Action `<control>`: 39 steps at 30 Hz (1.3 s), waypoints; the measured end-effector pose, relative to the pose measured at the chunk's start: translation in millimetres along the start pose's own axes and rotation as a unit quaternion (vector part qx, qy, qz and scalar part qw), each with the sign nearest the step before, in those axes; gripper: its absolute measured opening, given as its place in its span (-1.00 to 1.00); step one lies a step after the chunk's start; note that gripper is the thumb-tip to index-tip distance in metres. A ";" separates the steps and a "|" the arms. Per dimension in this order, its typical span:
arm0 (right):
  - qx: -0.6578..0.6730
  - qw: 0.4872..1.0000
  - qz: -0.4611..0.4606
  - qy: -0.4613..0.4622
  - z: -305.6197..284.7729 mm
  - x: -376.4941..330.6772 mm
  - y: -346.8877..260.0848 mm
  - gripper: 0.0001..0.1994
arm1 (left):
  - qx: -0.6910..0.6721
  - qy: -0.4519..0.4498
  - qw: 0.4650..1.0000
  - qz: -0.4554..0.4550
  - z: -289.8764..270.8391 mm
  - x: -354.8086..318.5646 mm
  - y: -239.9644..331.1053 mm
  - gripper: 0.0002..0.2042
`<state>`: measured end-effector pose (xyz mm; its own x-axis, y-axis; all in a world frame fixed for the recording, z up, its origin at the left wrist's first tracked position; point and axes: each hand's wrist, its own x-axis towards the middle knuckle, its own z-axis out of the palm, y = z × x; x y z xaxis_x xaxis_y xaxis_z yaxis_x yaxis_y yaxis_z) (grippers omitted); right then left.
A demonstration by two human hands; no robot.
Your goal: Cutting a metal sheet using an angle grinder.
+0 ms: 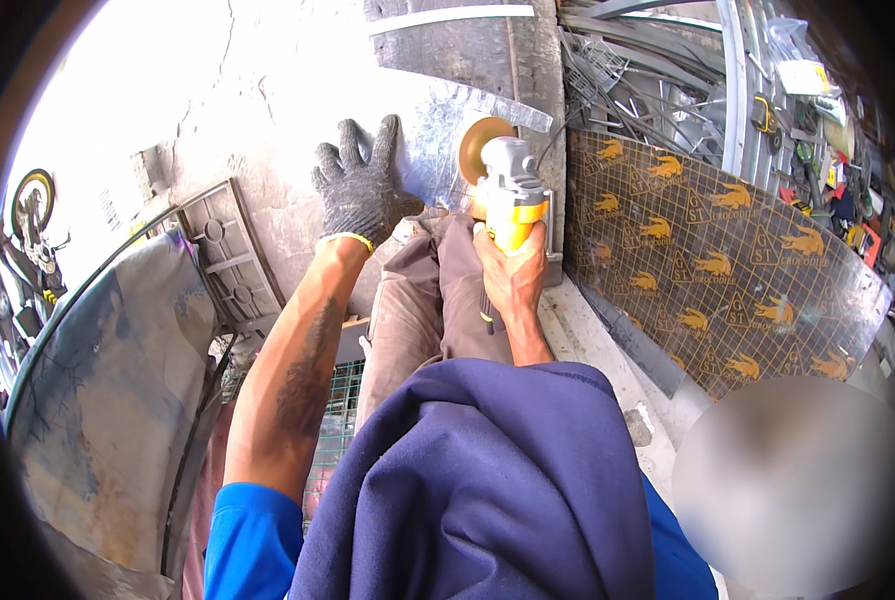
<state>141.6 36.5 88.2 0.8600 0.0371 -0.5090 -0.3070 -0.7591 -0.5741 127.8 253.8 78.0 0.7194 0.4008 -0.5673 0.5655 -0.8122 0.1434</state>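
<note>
Your right hand [513, 270] is wrapped tight around the yellow body of the angle grinder [508, 190]. The grinder's long axis points straight away from you, and its disc [476, 145] meets the near edge of the metal sheet [438, 140]. Your gloved left hand [360, 185] lies flat on the sheet with fingers spread, just left of the disc and level with it. The sheet rests on the concrete floor [268, 90], ahead of your knees. The left hand is the nearer one to the disc.

sunlit concrete floor [268, 120], dark patterned board [728, 270] right, motorcycle [33, 240] left.
</note>
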 end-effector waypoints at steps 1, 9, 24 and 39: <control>0.015 0.999 0.017 0.027 0.1 0.4 -2.7 -0.38 | -0.018 0.006 1.000 -0.002 -1.0 -0.3 -1.2 0.22; 0.036 0.993 0.069 0.084 -8.7 15.6 0.0 -0.38 | -0.029 0.019 0.999 0.007 -2.9 0.1 -1.0 0.24; -0.076 0.997 -0.003 0.003 -3.0 3.8 -8.4 -0.36 | -0.037 0.012 0.999 0.000 1.0 0.5 -6.0 0.20; -0.187 0.973 -0.096 -0.097 -38.3 -10.3 3.7 -0.41 | -0.047 0.036 0.998 0.030 4.5 2.5 -16.9 0.18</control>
<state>147.2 8.4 115.9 0.7830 0.2962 -0.5470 0.0533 -0.9080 -0.4155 118.2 266.7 70.5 0.7786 0.3836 -0.4966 0.5524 -0.7944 0.2525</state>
